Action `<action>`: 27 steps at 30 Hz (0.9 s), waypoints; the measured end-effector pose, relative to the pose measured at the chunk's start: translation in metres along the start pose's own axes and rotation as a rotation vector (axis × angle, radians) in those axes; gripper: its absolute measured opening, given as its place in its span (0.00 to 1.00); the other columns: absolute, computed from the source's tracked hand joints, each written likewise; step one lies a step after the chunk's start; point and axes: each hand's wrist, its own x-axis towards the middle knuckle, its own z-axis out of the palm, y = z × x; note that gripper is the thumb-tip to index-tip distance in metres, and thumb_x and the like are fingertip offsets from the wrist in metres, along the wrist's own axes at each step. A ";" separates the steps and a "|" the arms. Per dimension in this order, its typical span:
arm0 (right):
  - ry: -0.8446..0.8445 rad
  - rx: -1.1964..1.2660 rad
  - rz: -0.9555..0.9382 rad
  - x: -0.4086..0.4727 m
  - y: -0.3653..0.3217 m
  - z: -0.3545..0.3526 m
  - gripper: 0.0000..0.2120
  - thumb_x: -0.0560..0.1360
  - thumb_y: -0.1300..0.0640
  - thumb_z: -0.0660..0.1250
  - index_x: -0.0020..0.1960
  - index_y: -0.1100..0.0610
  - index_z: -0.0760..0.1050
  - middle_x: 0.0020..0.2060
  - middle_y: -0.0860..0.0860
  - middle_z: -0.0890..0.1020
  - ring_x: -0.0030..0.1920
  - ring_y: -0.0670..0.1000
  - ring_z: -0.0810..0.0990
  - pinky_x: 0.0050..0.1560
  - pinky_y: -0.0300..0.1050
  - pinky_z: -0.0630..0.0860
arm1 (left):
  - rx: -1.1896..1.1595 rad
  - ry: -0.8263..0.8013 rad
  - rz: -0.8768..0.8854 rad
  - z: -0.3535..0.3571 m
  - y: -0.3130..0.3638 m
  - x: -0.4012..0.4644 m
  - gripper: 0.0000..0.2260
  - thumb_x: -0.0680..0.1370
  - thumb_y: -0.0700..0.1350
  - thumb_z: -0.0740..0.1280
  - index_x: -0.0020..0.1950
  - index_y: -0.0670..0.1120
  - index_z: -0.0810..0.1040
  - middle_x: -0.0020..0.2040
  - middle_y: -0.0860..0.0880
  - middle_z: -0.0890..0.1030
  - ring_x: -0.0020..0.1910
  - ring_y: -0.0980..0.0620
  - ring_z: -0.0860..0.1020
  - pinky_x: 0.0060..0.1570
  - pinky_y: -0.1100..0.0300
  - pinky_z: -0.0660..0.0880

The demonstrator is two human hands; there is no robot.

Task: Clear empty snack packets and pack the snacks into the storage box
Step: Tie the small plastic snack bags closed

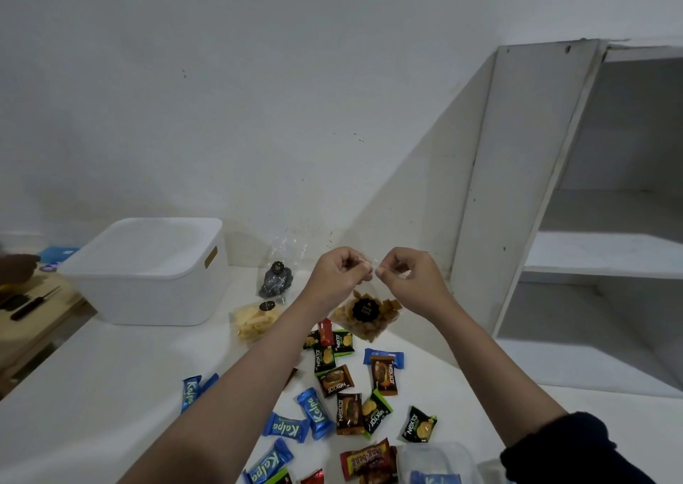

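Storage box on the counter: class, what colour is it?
White, with a small tan handle slot; the rectangular plastic storage box appears in the head view.

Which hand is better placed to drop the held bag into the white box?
Left, probably. Both hands, left and right, pinch the top of the clear bag, but the white box stands on the left, nearer the left hand, so the right would have to cross over.
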 end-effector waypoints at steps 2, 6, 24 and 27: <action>-0.012 0.007 -0.010 -0.001 0.000 -0.002 0.06 0.73 0.59 0.68 0.37 0.57 0.77 0.34 0.47 0.79 0.39 0.46 0.76 0.39 0.40 0.72 | 0.030 -0.021 0.018 -0.001 0.000 0.000 0.05 0.76 0.38 0.67 0.41 0.45 0.77 0.36 0.48 0.79 0.38 0.54 0.79 0.43 0.63 0.77; -0.045 0.020 -0.013 -0.001 0.003 0.000 0.05 0.74 0.60 0.67 0.40 0.58 0.77 0.35 0.48 0.79 0.39 0.45 0.75 0.39 0.38 0.71 | 0.080 -0.034 0.045 -0.001 -0.001 0.000 0.05 0.77 0.39 0.67 0.42 0.47 0.77 0.36 0.50 0.79 0.37 0.56 0.79 0.43 0.61 0.76; -0.015 -0.023 0.015 0.001 -0.007 0.002 0.07 0.73 0.54 0.71 0.38 0.56 0.78 0.33 0.47 0.79 0.36 0.43 0.76 0.37 0.35 0.70 | 0.116 0.109 0.080 -0.012 0.001 -0.001 0.07 0.75 0.39 0.69 0.38 0.48 0.78 0.33 0.50 0.80 0.38 0.49 0.81 0.43 0.52 0.78; 0.004 0.010 0.019 0.002 -0.009 0.004 0.09 0.72 0.53 0.71 0.37 0.58 0.77 0.32 0.47 0.78 0.36 0.45 0.75 0.38 0.37 0.72 | -0.019 0.148 0.001 -0.015 0.004 -0.001 0.05 0.74 0.37 0.70 0.39 0.44 0.79 0.36 0.46 0.81 0.37 0.50 0.82 0.44 0.56 0.80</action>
